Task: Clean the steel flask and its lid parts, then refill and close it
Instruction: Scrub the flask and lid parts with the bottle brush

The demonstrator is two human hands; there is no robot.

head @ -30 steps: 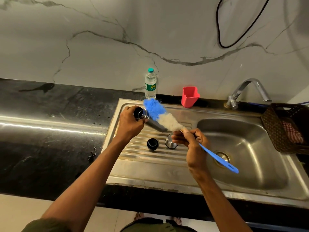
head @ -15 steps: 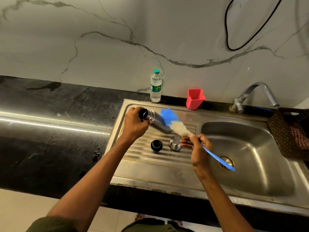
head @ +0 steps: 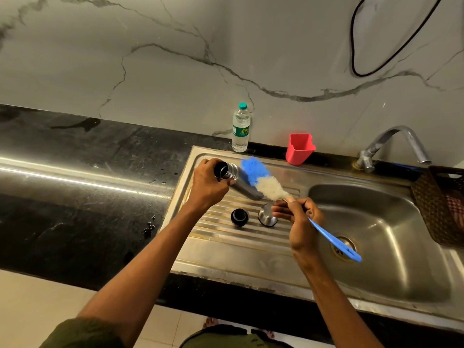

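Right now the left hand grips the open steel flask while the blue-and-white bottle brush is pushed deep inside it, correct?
Not quite. In the head view the blue-and-white bottle brush lies along the outside of the open steel flask, not inside. The left hand does grip the flask.

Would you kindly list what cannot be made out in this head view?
- Flask interior: dark mouth, contents unreadable.
- Flask's far side: covered by the brush.
- Steel cap: partly behind the right hand.
- Water bottle label: too small.
- Basket: cut by the right edge.
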